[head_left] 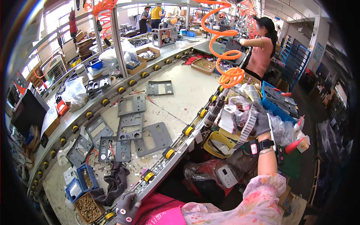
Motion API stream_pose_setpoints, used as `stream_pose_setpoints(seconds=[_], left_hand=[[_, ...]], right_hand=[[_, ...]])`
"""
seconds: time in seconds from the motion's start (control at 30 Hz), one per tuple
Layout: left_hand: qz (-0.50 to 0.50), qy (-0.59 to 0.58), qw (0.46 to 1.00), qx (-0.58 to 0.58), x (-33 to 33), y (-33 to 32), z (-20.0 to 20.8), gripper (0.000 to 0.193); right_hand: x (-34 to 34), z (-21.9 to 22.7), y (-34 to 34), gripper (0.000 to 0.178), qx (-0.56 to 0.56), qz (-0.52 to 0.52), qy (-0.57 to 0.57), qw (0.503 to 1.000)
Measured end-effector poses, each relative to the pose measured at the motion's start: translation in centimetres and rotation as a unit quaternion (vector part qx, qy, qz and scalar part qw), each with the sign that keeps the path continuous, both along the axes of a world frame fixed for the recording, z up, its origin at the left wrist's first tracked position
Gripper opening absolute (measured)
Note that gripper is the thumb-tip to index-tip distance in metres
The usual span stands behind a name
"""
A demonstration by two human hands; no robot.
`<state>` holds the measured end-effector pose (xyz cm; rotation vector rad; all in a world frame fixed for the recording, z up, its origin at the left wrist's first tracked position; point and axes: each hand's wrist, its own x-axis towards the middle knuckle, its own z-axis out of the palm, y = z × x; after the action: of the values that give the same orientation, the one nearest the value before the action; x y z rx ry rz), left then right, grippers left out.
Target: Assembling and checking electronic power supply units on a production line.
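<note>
My right hand (261, 119), in a grey glove, is closed on a white slotted panel (245, 130) at the right, beside the conveyor. The panel's ribbed edge curves down left of my wrist; much of the rest is hidden by the hand and forearm. My left hand (126, 209), also gloved in grey, rests by the near table edge with thumb and fingers apart, holding nothing I can see. Ahead of it lies a dark crumpled cloth (113, 183). Several grey metal plates with cutouts (153, 139) lie on the white table (176, 108).
Beside the left hand stand blue bins (87, 176) and a box of small brass-coloured parts (88, 207). A roller rail (188, 130) runs along the table. Near my right hand are a yellow bin (219, 144) and a blue crate (279, 107). An orange coiled hose (228, 77) hangs ahead. A co-worker (258, 56) stands beyond.
</note>
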<state>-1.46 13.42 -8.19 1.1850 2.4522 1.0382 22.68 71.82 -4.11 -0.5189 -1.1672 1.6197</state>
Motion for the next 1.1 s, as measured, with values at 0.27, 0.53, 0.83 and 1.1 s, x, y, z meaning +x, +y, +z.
stream_pose_setpoints(seconds=[0.27, 0.53, 0.83, 1.1], left_hand=[[-0.075, -0.031, 0.996, 0.048, -0.1, 2.6, 6.0, 0.036], [-0.186, -0.120, 0.952, 0.209, -1.5, 8.0, 7.9, 0.069], [-0.007, -0.567, 0.780, 0.264, -1.0, -0.4, 5.6, 0.039], [0.154, -0.572, 0.678, 0.436, -7.4, -0.6, 3.3, 0.023]], right_hand=[[-0.8, 10.5, -11.5, 0.056, 0.190, 0.029, -0.115, 0.974], [-14.1, 10.8, -28.1, 0.065, 0.197, 0.468, -0.159, 0.846], [-26.9, 2.2, -37.8, 0.057, 0.153, 0.559, -0.115, 0.806], [-25.2, -3.4, -39.7, 0.051, 0.140, 0.605, -0.263, 0.739]])
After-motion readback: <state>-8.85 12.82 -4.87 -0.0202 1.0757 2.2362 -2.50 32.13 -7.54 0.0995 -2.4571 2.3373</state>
